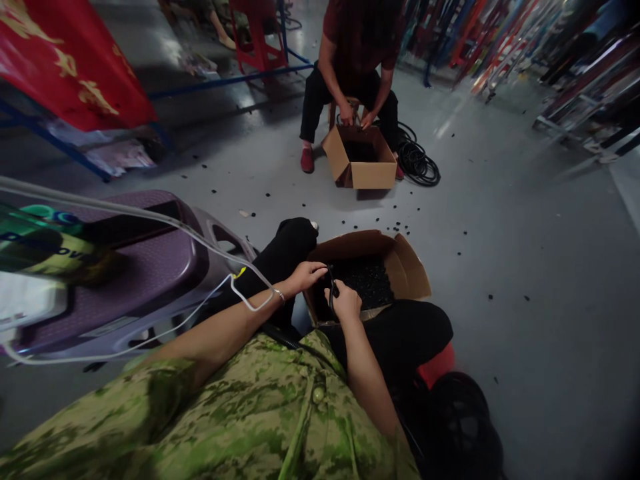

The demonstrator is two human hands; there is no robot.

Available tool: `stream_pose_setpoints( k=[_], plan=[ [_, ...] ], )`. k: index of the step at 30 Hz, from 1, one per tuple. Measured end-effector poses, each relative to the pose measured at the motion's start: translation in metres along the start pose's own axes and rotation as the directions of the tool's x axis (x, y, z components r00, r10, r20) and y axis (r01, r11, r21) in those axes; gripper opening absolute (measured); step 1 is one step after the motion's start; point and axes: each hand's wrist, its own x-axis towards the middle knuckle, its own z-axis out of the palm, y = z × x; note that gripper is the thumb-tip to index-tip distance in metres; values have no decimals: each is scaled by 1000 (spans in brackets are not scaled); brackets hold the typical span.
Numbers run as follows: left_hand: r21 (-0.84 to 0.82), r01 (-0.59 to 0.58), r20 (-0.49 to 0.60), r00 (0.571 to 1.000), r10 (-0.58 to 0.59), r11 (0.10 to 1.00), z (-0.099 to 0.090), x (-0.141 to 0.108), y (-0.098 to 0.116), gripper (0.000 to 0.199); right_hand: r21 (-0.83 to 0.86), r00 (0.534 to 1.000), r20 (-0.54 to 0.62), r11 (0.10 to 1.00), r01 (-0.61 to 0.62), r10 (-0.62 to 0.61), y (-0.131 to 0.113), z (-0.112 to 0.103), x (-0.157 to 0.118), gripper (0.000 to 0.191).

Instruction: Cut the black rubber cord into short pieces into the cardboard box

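Observation:
Above the near edge of an open cardboard box [411,267], my two hands work close together. My left hand [306,275] is closed, its thumb and fingers pinching the end of a thin black strip, perhaps tubing. My right hand [347,301] wraps round a black-handled tool [333,288] that looks like scissors; its blades are hard to make out. The tool's tip is beside my left fingertips. Many small black pieces [367,280] fill the box between my knees. A length of black tubing [283,338] lies across my lap.
A purple stool [150,267] at left carries a bottle [45,243], with a white cable [200,248] crossing in front. Ahead, a seated person [350,80] works over another box [374,175] beside coiled black hose [420,163]. Black bits dot the floor. Black coils [463,413] lie at lower right.

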Motion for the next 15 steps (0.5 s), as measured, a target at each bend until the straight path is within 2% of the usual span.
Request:
stream_pose_setpoints(
  k=[4, 9, 12, 15],
  plan=[
    [250, -112, -43, 991, 127, 962, -2, -3, 6, 31, 173, 999, 32, 984, -30, 24, 0, 3, 4, 37],
    [568, -100, -26, 990, 139, 817, 1, -10, 17, 28, 427, 998, 60, 903, -45, 21, 8, 29, 15, 35],
    [692, -124, 13, 987, 160, 711, 4, -14, 24, 26, 567, 998, 58, 823, -34, 1, 13, 46, 20, 35],
    [749, -160, 56, 982, 180, 643, 5, -16, 30, 25, 647, 996, 91, 760, -70, 14, 14, 55, 22, 34]
  ],
)
